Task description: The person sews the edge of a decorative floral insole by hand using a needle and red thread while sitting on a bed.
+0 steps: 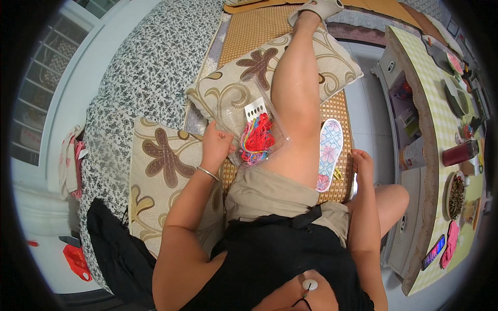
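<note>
My left hand [217, 142] is closed, its fingers curled at the left edge of a clear plastic bag [280, 136]; what it pinches, if anything, is too small to tell. The bag lies against my thigh with a bundle of embroidery threads [258, 139], mostly red with some blue and yellow, and a white card [255, 109] with dark oval marks. Right of my outstretched leg rests an insole [330, 150] with pink flowers and a blue pattern. A small yellow tool [337, 174] sits beside it. My right hand [362, 161] hovers nearby, fingertips pinched together on something I cannot make out.
Patterned cushions [166, 160] and a woven mat [249, 31] cover the seat. At right stands a table with a checked cloth [415, 62], carrying a phone [433, 252], a pink cloth [450, 243], a dark red cup [460, 153] and a filled bowl [456, 196]. Dark clothing [111, 249] lies at lower left.
</note>
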`<state>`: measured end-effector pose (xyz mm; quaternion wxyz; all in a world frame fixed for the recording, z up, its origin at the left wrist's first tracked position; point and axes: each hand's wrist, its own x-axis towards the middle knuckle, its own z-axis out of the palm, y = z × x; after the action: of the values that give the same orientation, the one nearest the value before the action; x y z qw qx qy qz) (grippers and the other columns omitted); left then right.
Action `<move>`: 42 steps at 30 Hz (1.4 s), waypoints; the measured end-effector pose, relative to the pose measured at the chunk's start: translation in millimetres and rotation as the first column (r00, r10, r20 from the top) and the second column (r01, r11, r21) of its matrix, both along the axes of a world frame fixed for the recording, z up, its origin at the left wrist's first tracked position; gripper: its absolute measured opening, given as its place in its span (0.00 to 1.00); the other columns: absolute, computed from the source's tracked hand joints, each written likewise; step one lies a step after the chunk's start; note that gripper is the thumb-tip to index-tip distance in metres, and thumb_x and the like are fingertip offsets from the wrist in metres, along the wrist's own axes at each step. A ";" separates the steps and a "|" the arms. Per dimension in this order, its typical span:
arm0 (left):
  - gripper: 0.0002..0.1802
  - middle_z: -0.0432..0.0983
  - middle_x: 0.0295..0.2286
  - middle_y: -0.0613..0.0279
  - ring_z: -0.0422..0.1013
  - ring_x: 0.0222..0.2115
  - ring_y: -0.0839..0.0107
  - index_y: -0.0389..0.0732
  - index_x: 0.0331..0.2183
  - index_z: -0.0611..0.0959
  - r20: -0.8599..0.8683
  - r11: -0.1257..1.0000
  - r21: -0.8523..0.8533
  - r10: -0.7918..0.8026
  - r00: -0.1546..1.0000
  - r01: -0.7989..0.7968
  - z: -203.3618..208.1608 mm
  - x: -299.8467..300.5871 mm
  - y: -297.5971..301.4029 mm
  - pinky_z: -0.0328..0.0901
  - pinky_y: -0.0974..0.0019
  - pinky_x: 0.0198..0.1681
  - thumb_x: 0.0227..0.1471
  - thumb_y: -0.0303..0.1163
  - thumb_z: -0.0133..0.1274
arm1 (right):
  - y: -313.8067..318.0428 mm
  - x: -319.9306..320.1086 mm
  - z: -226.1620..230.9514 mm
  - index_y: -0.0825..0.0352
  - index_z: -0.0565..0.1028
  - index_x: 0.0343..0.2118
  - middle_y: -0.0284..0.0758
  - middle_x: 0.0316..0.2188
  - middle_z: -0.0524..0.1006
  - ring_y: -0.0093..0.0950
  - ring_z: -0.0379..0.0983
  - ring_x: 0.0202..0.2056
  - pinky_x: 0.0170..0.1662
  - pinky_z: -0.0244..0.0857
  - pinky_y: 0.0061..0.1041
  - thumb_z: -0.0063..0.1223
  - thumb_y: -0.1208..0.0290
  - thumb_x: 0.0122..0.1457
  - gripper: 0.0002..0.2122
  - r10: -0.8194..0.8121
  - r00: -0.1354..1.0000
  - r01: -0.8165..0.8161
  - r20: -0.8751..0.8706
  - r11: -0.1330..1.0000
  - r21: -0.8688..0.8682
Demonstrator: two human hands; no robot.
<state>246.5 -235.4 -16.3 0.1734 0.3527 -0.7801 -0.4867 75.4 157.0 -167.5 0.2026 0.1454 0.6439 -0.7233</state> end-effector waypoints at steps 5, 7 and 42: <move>0.31 0.72 0.31 0.44 0.72 0.34 0.52 0.27 0.46 0.68 0.182 0.561 -0.804 -0.081 0.980 0.195 6.5 7.7 -16.0 0.66 0.55 0.38 0.40 0.31 0.60 | 6.3 5.2 -1.7 0.68 0.74 0.32 0.22 0.17 0.67 0.12 0.53 0.14 0.16 0.45 0.14 0.52 0.74 0.54 0.04 0.005 1.000 -0.006 -0.005 0.999 -0.035; 0.29 0.71 0.34 0.43 0.70 0.37 0.52 0.28 0.43 0.69 0.018 0.380 -0.921 -0.193 0.981 0.092 31.3 -6.2 -1.6 0.64 0.56 0.41 0.40 0.32 0.61 | 13.0 5.6 -2.7 0.68 0.74 0.33 0.22 0.17 0.67 0.12 0.53 0.14 0.16 0.45 0.14 0.52 0.75 0.54 0.05 -0.018 1.000 0.017 -0.021 1.000 -0.021; 0.12 0.77 0.32 0.57 0.75 0.28 0.76 0.29 0.40 0.75 -0.529 0.848 0.307 -0.225 0.818 0.432 108.8 -12.0 72.1 0.71 0.75 0.30 0.53 0.24 0.48 | -144.7 92.7 228.7 0.71 0.76 0.30 0.20 0.16 0.68 0.08 0.57 0.19 0.21 0.52 0.11 0.54 0.79 0.54 0.02 0.225 0.761 -0.337 -0.608 0.939 -0.074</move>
<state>234.5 -163.3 92.5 0.1912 0.1080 -0.6422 -0.7344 168.1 12.3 61.2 0.1108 -0.2042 0.6216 -0.7481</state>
